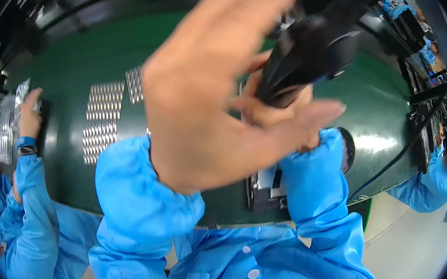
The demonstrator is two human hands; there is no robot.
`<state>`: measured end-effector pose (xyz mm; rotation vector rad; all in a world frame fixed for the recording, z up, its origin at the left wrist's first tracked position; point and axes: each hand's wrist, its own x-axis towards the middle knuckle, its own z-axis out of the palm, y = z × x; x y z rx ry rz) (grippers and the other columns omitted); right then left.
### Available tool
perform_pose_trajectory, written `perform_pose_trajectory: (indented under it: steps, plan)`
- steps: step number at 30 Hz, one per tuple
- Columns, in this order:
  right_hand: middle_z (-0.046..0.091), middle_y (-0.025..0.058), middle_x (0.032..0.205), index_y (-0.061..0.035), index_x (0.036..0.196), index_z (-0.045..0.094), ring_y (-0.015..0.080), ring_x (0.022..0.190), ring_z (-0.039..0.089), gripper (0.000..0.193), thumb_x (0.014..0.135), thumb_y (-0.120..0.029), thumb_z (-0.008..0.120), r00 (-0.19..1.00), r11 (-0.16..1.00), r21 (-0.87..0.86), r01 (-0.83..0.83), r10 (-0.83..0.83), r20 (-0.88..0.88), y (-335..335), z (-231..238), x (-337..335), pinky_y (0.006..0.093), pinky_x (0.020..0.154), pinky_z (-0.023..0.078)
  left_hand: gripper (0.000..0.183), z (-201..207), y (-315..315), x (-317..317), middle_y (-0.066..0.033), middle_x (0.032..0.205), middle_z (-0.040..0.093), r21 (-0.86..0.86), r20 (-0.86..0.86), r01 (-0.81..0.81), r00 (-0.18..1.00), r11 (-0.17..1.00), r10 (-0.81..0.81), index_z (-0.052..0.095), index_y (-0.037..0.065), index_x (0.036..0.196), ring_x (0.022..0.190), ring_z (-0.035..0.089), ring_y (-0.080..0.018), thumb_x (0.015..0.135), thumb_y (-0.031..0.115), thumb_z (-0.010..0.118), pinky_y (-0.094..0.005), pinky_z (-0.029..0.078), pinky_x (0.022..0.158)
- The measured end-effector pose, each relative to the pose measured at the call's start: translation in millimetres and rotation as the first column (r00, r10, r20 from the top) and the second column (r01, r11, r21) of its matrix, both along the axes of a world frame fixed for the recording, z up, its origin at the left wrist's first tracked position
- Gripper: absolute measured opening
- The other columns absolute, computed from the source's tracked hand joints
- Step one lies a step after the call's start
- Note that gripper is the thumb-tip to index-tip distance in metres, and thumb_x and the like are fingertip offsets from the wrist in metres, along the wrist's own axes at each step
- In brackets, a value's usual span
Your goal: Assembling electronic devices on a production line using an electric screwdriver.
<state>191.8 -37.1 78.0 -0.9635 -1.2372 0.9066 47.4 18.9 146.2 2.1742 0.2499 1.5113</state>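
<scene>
Raised close to the camera and blurred, my left hand [197, 98] is open, thumb and fingers stretched toward the right with nothing between them. Beyond it is a bulky black device [307, 57] on a dark arm or handle from the upper right; its exact kind is unclear. My right hand [272, 112] is at the device's lower end, fingers curled. The device and my left hand cover much of it, so what it grips is hidden. Below, between my forearms, a flat black and silver unit [267, 189] lies on the green table [219, 205].
Small shiny metal parts [105, 102] lie in neat rows left of my hands. A round dark object [348, 150] sits beside my right sleeve. A black cable [410, 150] curves down the right side. At left, a co-worker's hand [29, 119] touches clear plastic packaging [7, 127].
</scene>
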Motion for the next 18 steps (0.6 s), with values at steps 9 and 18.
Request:
perform_pose_trajectory:
  steps: [9, 18]
  plan:
    - [0.058, 0.0018, 0.072, 0.0003, 0.081, 0.059, 0.0075, 0.065, 0.053, 0.020, 0.064, -0.002, 0.069, 0.978, 0.990, 0.136, 0.046, -0.072, 0.193, -0.6, -10.5, 3.0, 0.0241, 0.059, 0.047, 0.054, 26.8, 0.5, 7.2, -0.0154, 0.093, 0.067, 0.281, -0.140, -0.042, 0.987, 0.959, 0.084, 0.063, -0.004, 0.107, 0.082, 0.066, -0.0200, 0.058, 0.010, 0.082, -0.0286, 0.053, 0.068]
    - [0.063, 0.0030, 0.071, 0.0007, 0.084, 0.062, 0.0081, 0.063, 0.059, 0.022, 0.065, -0.001, 0.071, 0.993, 0.989, 0.088, 0.116, -0.118, 0.017, -2.5, 2.7, -7.6, 0.0231, 0.057, 0.048, 0.052, -0.2, 0.4, -6.6, -0.0143, 0.096, 0.067, 0.183, -0.253, -0.097, 0.957, 0.978, 0.143, 0.062, -0.005, 0.108, 0.088, 0.065, -0.0201, 0.061, 0.009, 0.082, -0.0296, 0.053, 0.075]
